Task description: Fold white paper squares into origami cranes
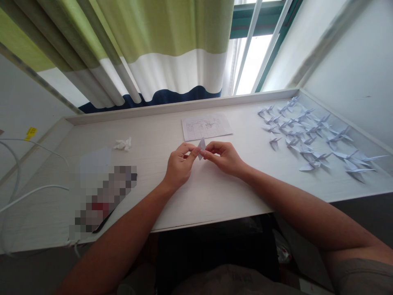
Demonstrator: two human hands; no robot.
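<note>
Between my two hands, above the middle of the white desk (211, 196), is a small folded piece of white paper (202, 144) shaped like a narrow diamond. My left hand (181, 164) pinches its left side between thumb and fingers. On the other side, the thumb and fingertips of my right hand (223, 156) grip it as well. Its pointed top shows above my fingertips, and a small tip shows below. Just behind it lies a printed sheet (207, 126) with a table and some handwriting.
Several folded paper cranes (307, 131) spread over the desk's right side. A crumpled tissue (123, 144), a pale paper sheet (95, 163) and a blurred-out object (107, 196) lie at left, near white cables (33, 190). A raised rim (172, 107) runs along the back, below a curtain (172, 53).
</note>
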